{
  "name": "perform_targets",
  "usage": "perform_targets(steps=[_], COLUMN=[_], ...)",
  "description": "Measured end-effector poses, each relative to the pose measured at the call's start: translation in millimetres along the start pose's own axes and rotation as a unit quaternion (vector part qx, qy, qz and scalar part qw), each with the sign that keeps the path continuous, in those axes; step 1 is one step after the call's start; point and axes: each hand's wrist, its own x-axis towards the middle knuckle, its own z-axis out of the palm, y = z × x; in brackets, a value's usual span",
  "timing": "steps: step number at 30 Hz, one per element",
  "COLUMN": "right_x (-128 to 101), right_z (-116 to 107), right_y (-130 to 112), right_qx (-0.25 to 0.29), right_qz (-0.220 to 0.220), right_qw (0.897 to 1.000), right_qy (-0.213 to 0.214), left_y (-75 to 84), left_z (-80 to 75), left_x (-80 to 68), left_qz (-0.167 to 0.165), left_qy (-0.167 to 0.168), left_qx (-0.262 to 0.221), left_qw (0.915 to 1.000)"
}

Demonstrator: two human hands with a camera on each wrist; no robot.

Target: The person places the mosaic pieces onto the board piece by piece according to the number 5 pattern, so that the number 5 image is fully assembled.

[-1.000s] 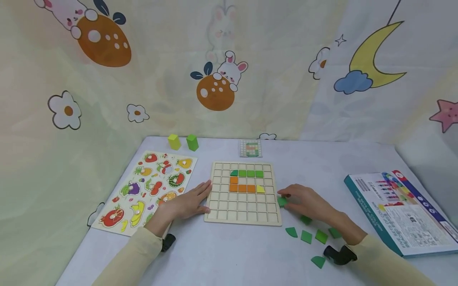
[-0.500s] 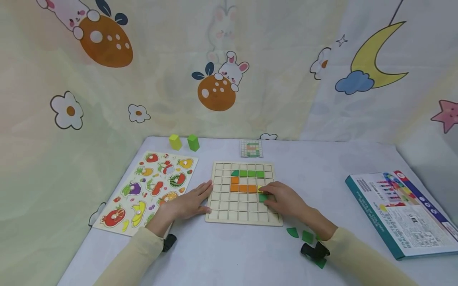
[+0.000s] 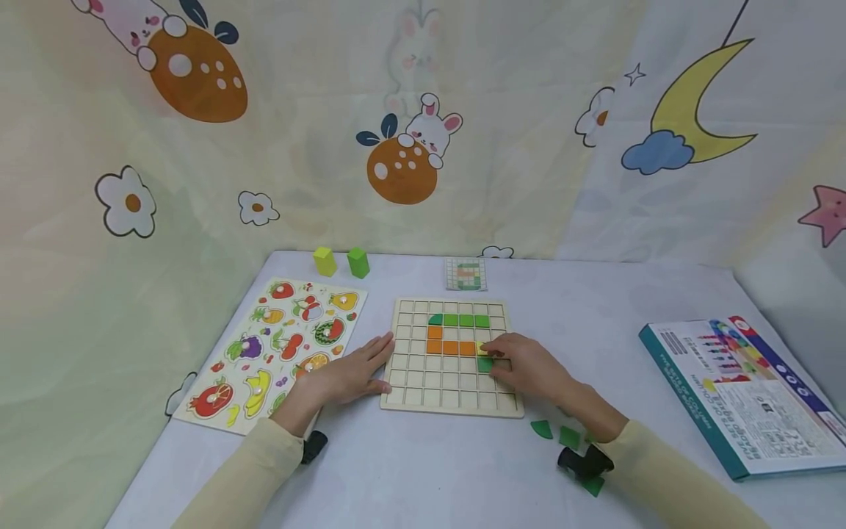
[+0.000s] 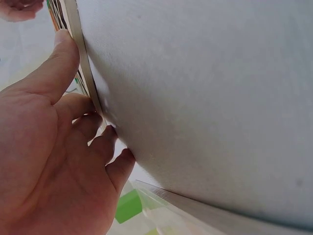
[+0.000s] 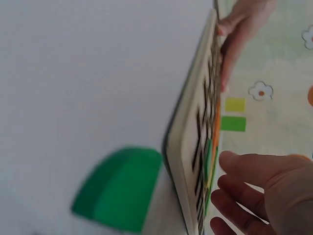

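Observation:
A wooden grid board (image 3: 452, 397) lies flat on the white table; its edge also shows in the wrist views (image 4: 86, 68) (image 5: 193, 147). It holds a row of green tiles (image 3: 465, 320), orange tiles (image 3: 449, 347) and a yellow tile (image 3: 482, 347). My right hand (image 3: 529, 367) lies over the board's right side, its fingertips holding a green tile (image 3: 485, 364) in a cell just below the yellow one. My left hand (image 3: 350, 375) rests flat against the board's left edge, thumb along the rim (image 4: 63, 58). Loose green pieces (image 3: 568, 437) lie near my right wrist, and the right wrist view shows one (image 5: 117, 188).
A fruit puzzle board (image 3: 277, 345) lies left of my left hand. A yellow block (image 3: 324, 261), a green block (image 3: 358, 262) and a small pattern card (image 3: 466, 274) sit at the table's back. A printed box (image 3: 740, 397) lies at the right. A cartoon-print cloth hangs behind.
My right hand came from the table right of the board onto it, carrying the green tile to below the yellow tile. My left hand stayed at the board's edge.

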Motion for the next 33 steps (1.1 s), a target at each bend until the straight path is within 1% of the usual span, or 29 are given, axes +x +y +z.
perform_targets(steps=[2, 4, 8, 11, 15, 18, 21, 23, 26, 33], right_x=[-2, -7, -22, -40, -68, -86, -98, -101, -100, -90], right_z=[-7, -15, -27, -33, -39, -41, -42, -40, -37, -28], right_y=[5, 14, 39, 55, 68, 75, 82, 84, 82, 73], right_qx=[0.016, 0.025, 0.032, 0.039, 0.041, 0.042, 0.056, 0.062, 0.059, 0.036], right_qz=[0.011, 0.012, 0.001, -0.008, -0.010, -0.028, -0.061, -0.079, -0.084, -0.033], right_qw=[1.000, 1.000, 0.999, 0.999, 0.998, 0.997, 0.995, 0.994, 0.994, 0.999], right_qy=[0.000, 0.003, 0.007, -0.012, -0.053, -0.064, -0.059, -0.050, -0.037, -0.021], left_y=[-0.3, -0.5, -0.7, -1.0, -1.1, -1.5, -1.4, -1.1, -1.1, 0.6], left_z=[-0.1, -0.2, -0.3, 0.1, 0.7, 0.5, -0.4, -1.1, -1.1, -0.6], left_x=[0.1, -0.1, -0.3, -0.4, -0.4, 0.1, 0.8, 0.8, 0.8, 1.4], left_qz=[-0.004, -0.008, -0.014, -0.014, -0.012, -0.010, -0.012, -0.017, -0.016, -0.010], left_qy=[-0.003, -0.004, -0.004, -0.002, -0.001, -0.002, -0.004, -0.006, -0.006, -0.008], left_qx=[0.003, 0.003, -0.001, -0.004, -0.003, 0.000, 0.004, 0.004, -0.002, -0.001], left_qw=[1.0000, 1.0000, 0.9999, 0.9999, 0.9999, 0.9999, 0.9999, 0.9998, 0.9998, 0.9999])
